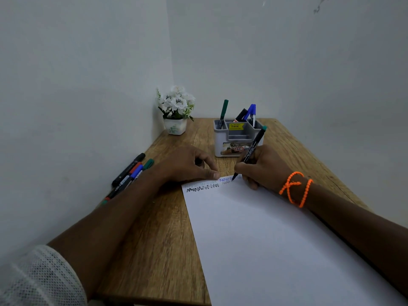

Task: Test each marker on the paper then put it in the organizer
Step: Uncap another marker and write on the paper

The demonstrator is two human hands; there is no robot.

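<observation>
The right hand [262,166] grips a black marker with a teal end [251,151], its tip touching the far edge of the white paper sheet [265,239] beside blue and black zigzag scribbles [205,187]. The left hand [187,164] presses the paper's top edge, thumb flat, fingers loosely curled. Beyond stands the grey plastic organizer [237,138], holding several markers. More capped markers [130,173] lie at the wooden surface's [159,239] left edge.

Left hand [187,165] lying flat, thumb and fingers loosely curled, fingertips pressing down. Right hand [262,166] curled tight, pinching with thumb and fingers. Both arms stretched forward, orange band round right wrist.
</observation>
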